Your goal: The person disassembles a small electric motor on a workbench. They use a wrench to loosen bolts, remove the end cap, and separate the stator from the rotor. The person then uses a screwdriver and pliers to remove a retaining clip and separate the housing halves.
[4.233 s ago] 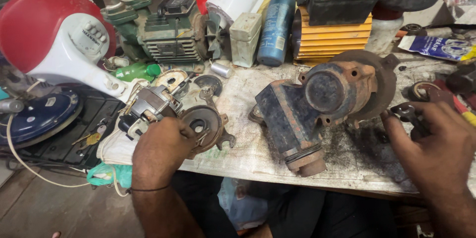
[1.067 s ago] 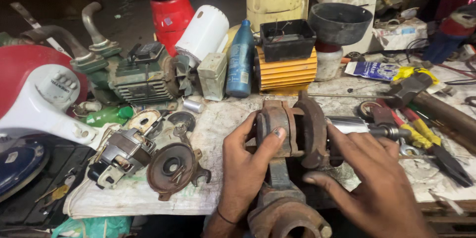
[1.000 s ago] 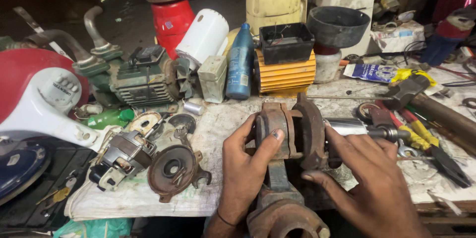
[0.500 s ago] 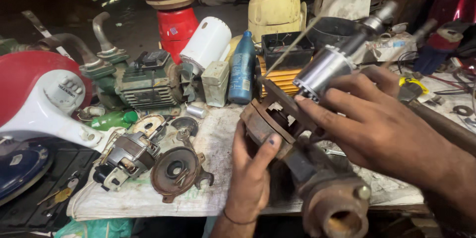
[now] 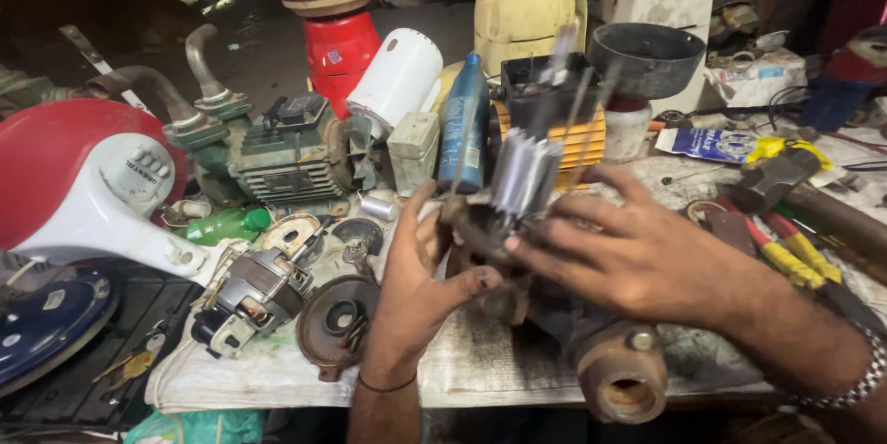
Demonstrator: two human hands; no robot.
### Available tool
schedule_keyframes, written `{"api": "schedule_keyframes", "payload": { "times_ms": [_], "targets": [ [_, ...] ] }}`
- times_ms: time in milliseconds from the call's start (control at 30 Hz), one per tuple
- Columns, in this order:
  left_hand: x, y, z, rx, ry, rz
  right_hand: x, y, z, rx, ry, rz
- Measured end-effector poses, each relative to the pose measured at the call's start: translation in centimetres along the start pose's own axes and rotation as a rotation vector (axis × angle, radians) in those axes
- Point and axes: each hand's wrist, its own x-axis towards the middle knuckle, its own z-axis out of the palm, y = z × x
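Note:
My left hand grips the rusty motor housing from its left side and holds it tilted on the paper-covered bench. The housing's round pipe flange points toward me at the bench's front edge. My right hand holds a silvery ribbed rotor with a thin shaft. The rotor is blurred and sits right at the housing's open top end. How far it is inside the housing is hidden by my fingers.
A round rusty end cover and a small wound motor part lie to the left. A red and white fan body, a green motor, a blue bottle, a black bowl and yellow-handled pliers crowd the bench.
Both hands first held the housing flat on the bench. My right hand then lifted the rotor up and right, and has now brought it down and left to the tilted housing's open end.

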Motion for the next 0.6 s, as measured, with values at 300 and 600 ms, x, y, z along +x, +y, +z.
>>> {"api": "schedule_keyframes", "payload": {
  "times_ms": [300, 600],
  "targets": [
    [0.1, -2.2, -0.9, 0.436, 0.24, -0.052, 3.4, -0.5, -0.2, 0.226, -0.069, -0.133],
    [-0.7, -2.9, 0.0, 0.589, 0.347, -0.043, 0.7, -3.4, 0.3, 0.468, 0.186, 0.141]
  ]
}}
